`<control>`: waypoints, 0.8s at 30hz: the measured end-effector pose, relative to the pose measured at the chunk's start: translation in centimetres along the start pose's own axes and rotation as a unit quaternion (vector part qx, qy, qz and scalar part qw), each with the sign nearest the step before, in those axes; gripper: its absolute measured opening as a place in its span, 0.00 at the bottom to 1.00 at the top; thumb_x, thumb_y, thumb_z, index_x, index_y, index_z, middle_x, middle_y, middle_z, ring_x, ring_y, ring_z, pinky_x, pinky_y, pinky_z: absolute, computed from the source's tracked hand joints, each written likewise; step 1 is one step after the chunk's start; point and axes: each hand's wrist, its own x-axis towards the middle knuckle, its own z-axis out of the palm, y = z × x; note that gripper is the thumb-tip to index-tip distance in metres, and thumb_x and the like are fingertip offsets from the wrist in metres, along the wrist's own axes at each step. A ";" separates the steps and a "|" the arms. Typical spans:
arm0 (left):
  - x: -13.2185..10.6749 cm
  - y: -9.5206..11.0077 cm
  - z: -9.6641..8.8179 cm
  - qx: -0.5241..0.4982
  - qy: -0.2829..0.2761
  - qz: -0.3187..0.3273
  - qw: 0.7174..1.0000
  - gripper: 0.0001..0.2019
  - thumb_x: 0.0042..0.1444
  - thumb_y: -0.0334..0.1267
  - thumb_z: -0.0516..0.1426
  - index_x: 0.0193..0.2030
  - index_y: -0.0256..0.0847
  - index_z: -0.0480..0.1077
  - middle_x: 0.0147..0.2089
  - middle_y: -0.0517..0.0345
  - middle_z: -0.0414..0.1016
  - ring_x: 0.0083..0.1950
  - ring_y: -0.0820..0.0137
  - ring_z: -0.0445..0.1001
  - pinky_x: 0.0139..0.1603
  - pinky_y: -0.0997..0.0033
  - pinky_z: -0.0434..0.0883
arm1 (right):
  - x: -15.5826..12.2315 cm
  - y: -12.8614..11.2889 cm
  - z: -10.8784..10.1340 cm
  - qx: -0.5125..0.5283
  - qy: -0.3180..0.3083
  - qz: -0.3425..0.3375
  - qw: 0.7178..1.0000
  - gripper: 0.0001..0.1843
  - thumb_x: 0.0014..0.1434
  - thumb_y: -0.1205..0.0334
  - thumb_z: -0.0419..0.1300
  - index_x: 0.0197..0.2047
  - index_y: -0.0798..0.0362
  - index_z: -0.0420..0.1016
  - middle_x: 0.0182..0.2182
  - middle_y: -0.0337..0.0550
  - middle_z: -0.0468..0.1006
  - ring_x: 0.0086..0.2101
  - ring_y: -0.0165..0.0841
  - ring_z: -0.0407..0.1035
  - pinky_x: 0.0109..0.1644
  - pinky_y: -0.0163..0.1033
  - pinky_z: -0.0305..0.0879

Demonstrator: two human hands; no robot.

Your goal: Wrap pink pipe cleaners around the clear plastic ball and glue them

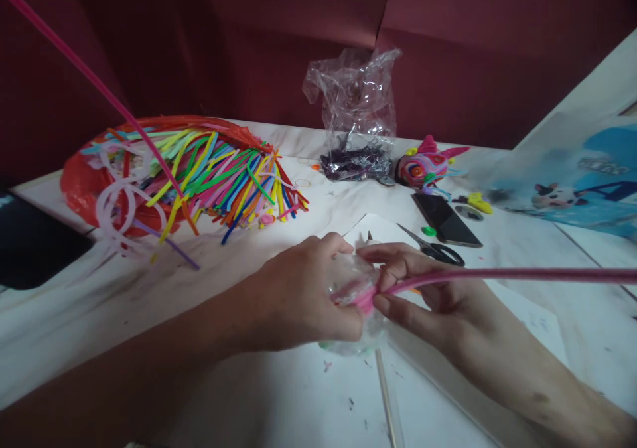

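My left hand (303,295) is closed around a clear, crumpled plastic piece (355,272) whose full shape is hidden by the fingers. Pink pipe cleaner windings (365,300) lie against that plastic. With thumb and fingertips, my right hand (428,295) pinches a pink pipe cleaner (512,274), whose long free length runs to the right edge of the view. Just behind the right hand, black-handled scissors (438,250) rest on the table. A sheet of white paper (527,315) lies partly beneath the hands.
A red bag (79,189) spills many coloured pipe cleaners (223,169) at left. Behind stand a clear bag (361,116) with dark contents and a colourful pipe-cleaner figure (425,167). A phone (445,219) and a blue printed package (587,176) are at right.
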 end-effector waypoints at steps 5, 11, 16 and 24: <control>0.2 0.3 0.2 0.013 0.005 -0.005 1.000 0.24 0.43 0.40 0.61 0.49 0.43 0.65 0.45 0.56 0.71 0.39 0.64 0.70 0.29 0.74 0.63 | -0.2 0.4 0.0 0.006 0.002 -0.005 1.000 0.10 0.63 0.61 0.58 0.33 0.60 0.68 0.48 0.39 0.60 0.51 0.32 0.57 0.52 0.23 0.61; 0.1 -0.3 0.0 -0.029 -0.006 -0.021 0.999 0.25 0.42 0.37 0.61 0.50 0.43 0.63 0.37 0.60 0.70 0.35 0.66 0.69 0.27 0.74 0.62 | 0.1 0.1 -0.3 0.025 -0.014 0.002 1.000 0.09 0.63 0.63 0.59 0.36 0.61 0.69 0.46 0.41 0.62 0.50 0.33 0.59 0.50 0.23 0.63; 0.9 -2.4 -0.6 -0.207 -0.060 -0.032 0.976 0.21 0.45 0.35 0.59 0.48 0.41 0.63 0.33 0.63 0.70 0.31 0.69 0.69 0.28 0.73 0.65 | 0.0 -0.5 -3.6 -0.027 -0.036 0.022 0.999 0.17 0.63 0.57 0.62 0.52 0.57 0.69 0.50 0.43 0.61 0.50 0.36 0.60 0.52 0.28 0.66; 3.1 -7.0 -1.7 -0.301 -0.117 0.053 0.945 0.24 0.45 0.38 0.64 0.50 0.43 0.64 0.44 0.59 0.73 0.48 0.63 0.71 0.43 0.68 0.67 | -3.4 3.5 -6.8 -0.525 -0.066 -0.125 0.839 0.18 0.72 0.56 0.43 0.59 0.54 0.58 0.50 0.42 0.61 0.42 0.38 0.66 0.35 0.39 0.74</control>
